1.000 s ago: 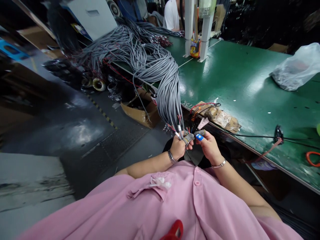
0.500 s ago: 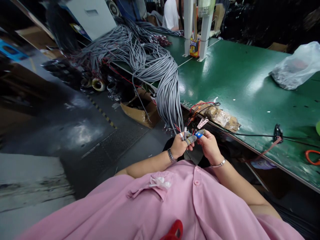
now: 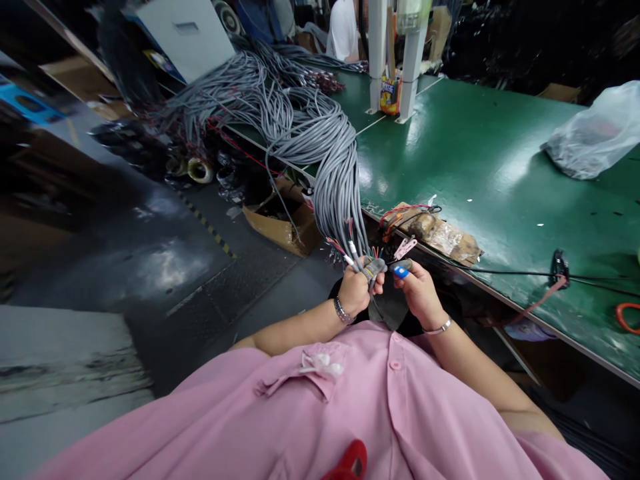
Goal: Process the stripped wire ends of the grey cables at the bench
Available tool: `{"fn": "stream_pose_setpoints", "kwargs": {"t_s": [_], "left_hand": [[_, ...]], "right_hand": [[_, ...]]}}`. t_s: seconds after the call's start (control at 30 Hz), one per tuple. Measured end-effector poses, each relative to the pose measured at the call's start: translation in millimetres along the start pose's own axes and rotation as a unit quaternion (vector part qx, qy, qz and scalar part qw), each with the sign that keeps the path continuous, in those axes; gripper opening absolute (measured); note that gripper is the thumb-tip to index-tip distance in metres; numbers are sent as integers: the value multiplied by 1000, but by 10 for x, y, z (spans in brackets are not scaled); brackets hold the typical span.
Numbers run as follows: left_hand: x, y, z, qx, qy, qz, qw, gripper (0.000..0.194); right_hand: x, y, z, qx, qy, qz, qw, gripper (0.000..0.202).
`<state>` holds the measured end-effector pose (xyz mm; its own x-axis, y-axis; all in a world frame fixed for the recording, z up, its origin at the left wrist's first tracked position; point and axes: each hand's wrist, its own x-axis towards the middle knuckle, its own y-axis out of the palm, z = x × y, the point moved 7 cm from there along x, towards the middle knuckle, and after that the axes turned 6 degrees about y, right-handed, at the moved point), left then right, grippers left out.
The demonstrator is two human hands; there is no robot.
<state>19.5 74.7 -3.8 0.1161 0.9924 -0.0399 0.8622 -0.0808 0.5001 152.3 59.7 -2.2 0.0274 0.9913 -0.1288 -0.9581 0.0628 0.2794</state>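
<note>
In the head view my left hand (image 3: 356, 291) is closed around the ends of a few grey cables (image 3: 353, 251). White wrapping and thin coloured wires show above its fingers, which wear grey finger covers. Close by on the right, my right hand (image 3: 419, 291) has thumb and forefinger pressed together, with a blue cover (image 3: 401, 272) on the thumb. Whether anything sits in that pinch is too small to tell. Just above it is a pink clip (image 3: 405, 249) at the bench edge. From the left hand a thick bundle of grey cables (image 3: 337, 180) runs up onto the bench.
The green bench (image 3: 450, 147) carries a taped cardboard piece (image 3: 450, 241), a plastic bag (image 3: 595, 137) and white posts (image 3: 410, 73). Below its edge stands an open cardboard box (image 3: 280, 223). Orange handles (image 3: 625, 317) lie at the right. Another person's white sleeve (image 3: 343, 30) shows behind.
My hands have drawn slightly apart. The cable ends in my left hand have tilted to the left, and more of their coloured wires show.
</note>
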Motion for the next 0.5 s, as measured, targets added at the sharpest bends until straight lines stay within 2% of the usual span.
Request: {"fn": "stream_pose_setpoints", "kwargs": {"t_s": [0.2,0.5], "left_hand": [[8,1,8,-12,0,0,1000,30],[-30,-8,105,12,-18,34,999,33]], "right_hand": [[-25,62,-14,58,32,42,997,18],[-10,93,-52,64,55,15,996,16]]}}
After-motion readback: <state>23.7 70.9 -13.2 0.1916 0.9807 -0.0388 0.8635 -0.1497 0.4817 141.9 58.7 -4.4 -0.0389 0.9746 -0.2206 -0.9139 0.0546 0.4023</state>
